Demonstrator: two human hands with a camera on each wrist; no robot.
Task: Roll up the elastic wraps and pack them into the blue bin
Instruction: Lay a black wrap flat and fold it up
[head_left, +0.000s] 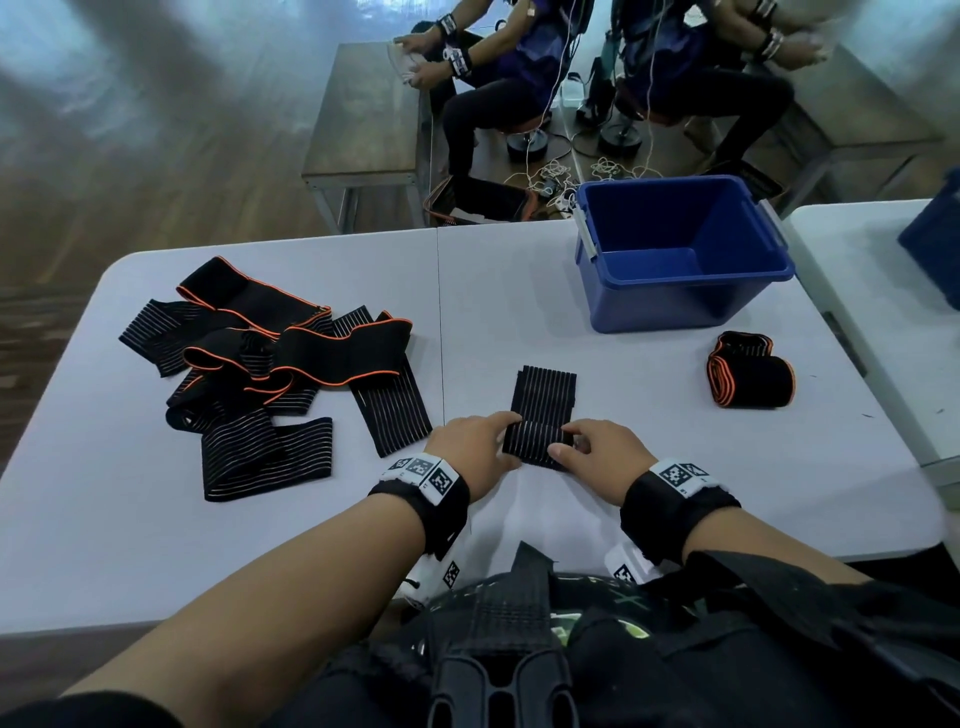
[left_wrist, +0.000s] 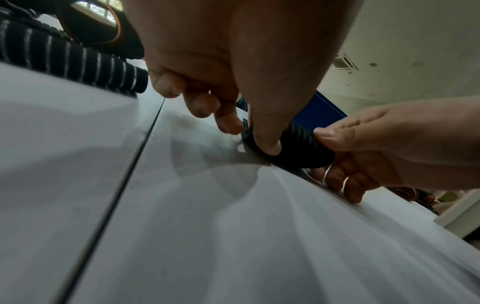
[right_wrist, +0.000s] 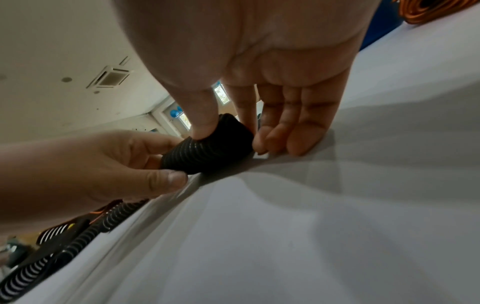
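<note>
A black striped elastic wrap lies on the white table in front of me, its near end rolled into a short cylinder. My left hand pinches the roll's left end between thumb and fingers. My right hand pinches its right end, thumb on top. The unrolled tail stretches away from me. The blue bin stands open at the far right with nothing visible inside. A rolled black wrap with orange edging lies to the right of my hands.
A heap of several unrolled black wraps, some with orange edges, covers the table's left half. A second white table adjoins on the right. Beyond the far edge sit other people at wooden benches, with cables on the floor.
</note>
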